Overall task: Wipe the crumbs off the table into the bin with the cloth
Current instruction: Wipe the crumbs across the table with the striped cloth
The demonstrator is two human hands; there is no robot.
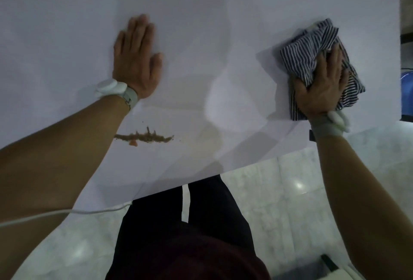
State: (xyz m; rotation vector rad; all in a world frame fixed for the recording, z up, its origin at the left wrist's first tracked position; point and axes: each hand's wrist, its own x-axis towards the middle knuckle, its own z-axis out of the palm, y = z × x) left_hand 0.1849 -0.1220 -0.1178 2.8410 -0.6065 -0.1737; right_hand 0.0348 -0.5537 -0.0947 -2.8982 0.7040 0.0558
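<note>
Head view: a big white flat table [201, 22] is seen from above. The left hand [136, 56] is laid flat on it at about ten o'clock, fingers straight and close together, with nothing held. The right hand [321, 87] is pressed down at three o'clock, fingers spread, on a crumpled blue-and-white striped cloth [308, 56]. A thin line of brown crumbs [145, 137] is seen near the middle, well apart from the cloth.
</note>
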